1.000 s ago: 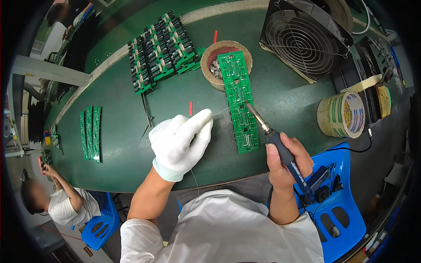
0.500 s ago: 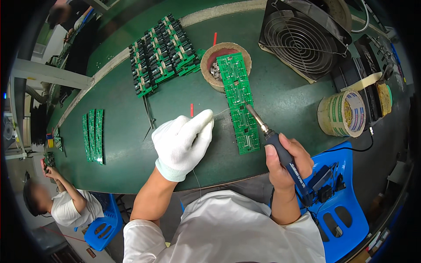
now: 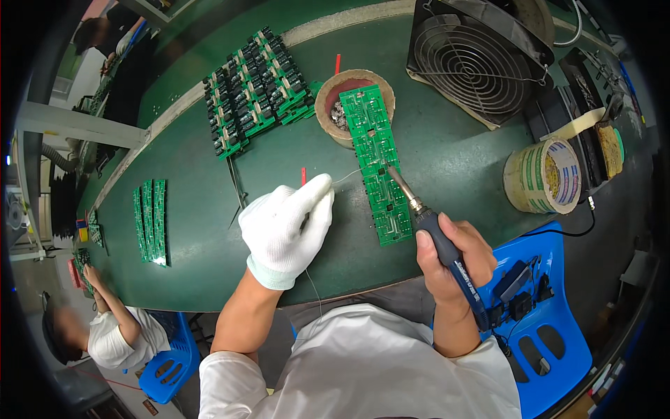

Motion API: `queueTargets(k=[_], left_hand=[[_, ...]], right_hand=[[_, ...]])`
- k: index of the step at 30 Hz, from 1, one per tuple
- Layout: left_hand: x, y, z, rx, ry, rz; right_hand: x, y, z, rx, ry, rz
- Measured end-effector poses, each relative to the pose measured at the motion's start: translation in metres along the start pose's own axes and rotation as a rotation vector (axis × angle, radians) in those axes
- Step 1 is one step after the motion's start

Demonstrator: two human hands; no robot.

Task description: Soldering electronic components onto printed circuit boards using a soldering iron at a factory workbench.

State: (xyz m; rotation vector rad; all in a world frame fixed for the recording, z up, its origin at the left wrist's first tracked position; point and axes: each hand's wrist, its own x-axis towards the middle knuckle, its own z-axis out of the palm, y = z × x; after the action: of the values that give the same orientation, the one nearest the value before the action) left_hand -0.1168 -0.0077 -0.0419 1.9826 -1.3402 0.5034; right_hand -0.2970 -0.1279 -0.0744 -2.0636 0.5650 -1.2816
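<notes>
Thin wire (image 3: 347, 176) is pinched by left fingers (image 3: 317, 194), soldering iron (image 3: 438, 241) gripped by right fingers (image 3: 467, 239); over green board (image 3: 373, 150) near counter's (image 3: 453, 167) front edge, both should be kept steady.

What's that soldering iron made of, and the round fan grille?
The soldering iron looks mixed: a shiny, probably metal barrel and a matte dark-blue handle, maybe rubber or plastic. The fan grille seems metal: thin, dark wire rings.

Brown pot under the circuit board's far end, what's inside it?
Silvery-grey bits show toward the left inside the brown pot. The green circuit board covers much of the opening, so whatever lies beneath it is hidden.
</notes>
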Motion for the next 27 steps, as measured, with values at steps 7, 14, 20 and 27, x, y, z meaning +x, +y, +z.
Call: queueTargets(k=[7,14,20,27], left_hand=[[0.0,-0.001,-0.004,-0.016,0.007,-0.03],[-0.002,-0.001,-0.009,0.003,0.056,-0.117],[0.011,0.006,-0.026,-0.03,0.094,-0.163],[0.058,0.013,-0.04,-0.024,0.113,-0.071]], right_hand=[[-0.028,0.015,-0.004,0.268,0.314,0.223],[-0.017,0.046,-0.064,0.325,0.917,-0.028],[-0.028,0.051,-0.06,0.133,0.704,0.15],[0.019,0.022,0.005,0.379,0.452,0.227]])
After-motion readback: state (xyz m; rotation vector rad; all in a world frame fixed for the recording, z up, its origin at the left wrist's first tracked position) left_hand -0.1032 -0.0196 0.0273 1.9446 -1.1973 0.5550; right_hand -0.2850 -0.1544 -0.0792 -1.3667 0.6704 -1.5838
